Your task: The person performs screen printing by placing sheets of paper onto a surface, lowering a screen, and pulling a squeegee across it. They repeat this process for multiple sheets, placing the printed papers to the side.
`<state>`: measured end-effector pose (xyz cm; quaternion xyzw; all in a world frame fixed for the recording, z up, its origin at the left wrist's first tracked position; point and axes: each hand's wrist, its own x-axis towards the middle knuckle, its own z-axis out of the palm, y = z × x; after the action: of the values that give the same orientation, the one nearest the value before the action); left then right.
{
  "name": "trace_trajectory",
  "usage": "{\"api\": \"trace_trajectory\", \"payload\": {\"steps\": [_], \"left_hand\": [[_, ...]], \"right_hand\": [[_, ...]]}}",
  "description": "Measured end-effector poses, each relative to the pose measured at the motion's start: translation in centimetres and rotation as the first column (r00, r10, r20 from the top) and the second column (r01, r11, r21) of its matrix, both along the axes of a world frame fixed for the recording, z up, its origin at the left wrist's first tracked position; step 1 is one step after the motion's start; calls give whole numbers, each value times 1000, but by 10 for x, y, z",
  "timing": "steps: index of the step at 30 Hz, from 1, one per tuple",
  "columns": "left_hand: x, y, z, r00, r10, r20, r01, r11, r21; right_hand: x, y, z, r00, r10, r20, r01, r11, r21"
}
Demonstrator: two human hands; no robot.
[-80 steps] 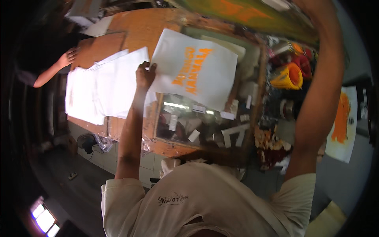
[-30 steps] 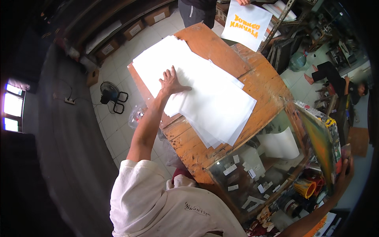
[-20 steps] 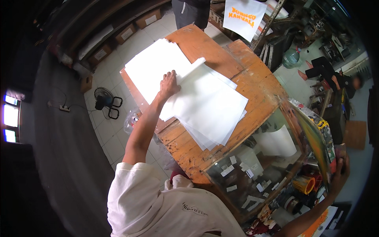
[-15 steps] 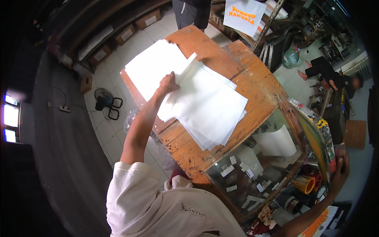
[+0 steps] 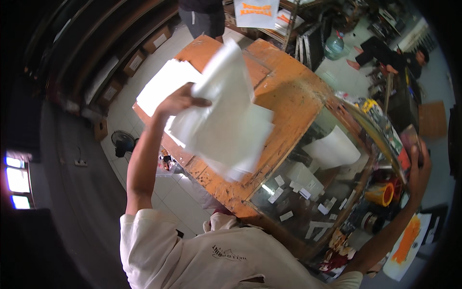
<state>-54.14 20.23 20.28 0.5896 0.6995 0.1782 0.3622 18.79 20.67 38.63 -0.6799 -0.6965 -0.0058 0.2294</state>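
My left hand point(image 5: 182, 100) pinches the edge of a white sheet of paper point(image 5: 224, 103), thumb on top. Blurred by motion, the sheet is raised and bowed above other white sheets point(image 5: 263, 118) on the wooden table point(image 5: 293, 86). Left of it lies a stack of white paper point(image 5: 166, 82). Far to the right, my right hand point(image 5: 419, 168) is closed at the outer edge of a tilted-up printing screen point(image 5: 380, 137), seen nearly edge-on. A reddish-brown block-like piece point(image 5: 410, 138) shows at its fingers; I cannot tell whether it belongs to the frame.
A glass panel point(image 5: 293, 214) sits in the near right of the table, with a curled white sheet point(image 5: 332, 149) and small white pieces there. An orange-yellow tape roll point(image 5: 380, 193) lies beside it. One person point(image 5: 202, 21) stands at the far edge; another point(image 5: 385, 53) sits at far right.
My left hand has lifted the sheet off the papers, its far end swinging up. My right hand keeps its hold on the screen. The whole view has shifted somewhat.
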Motion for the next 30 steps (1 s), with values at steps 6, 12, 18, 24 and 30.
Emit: {"api": "trace_trajectory", "payload": {"steps": [6, 12, 18, 24, 30], "left_hand": [[44, -17, 68, 676, -129, -725, 192, 981, 5], [104, -95, 157, 895, 203, 396, -330, 900, 284], [163, -81, 174, 906, 423, 22, -380, 789, 483], [162, -45, 220, 616, -32, -787, 454, 831, 322], [176, -2, 248, 855, -141, -499, 340, 879, 335]], "right_hand": [[2, 9, -4, 995, 70, -66, -63, 993, 101], [-4, 26, 0, 986, 82, -144, -71, 994, 80], [19, 41, -4, 995, 59, -78, -56, 997, 49], [13, 47, 5, 987, 148, -58, -145, 988, 51], [-31, 0, 26, 982, 117, 146, -153, 954, 259]]}}
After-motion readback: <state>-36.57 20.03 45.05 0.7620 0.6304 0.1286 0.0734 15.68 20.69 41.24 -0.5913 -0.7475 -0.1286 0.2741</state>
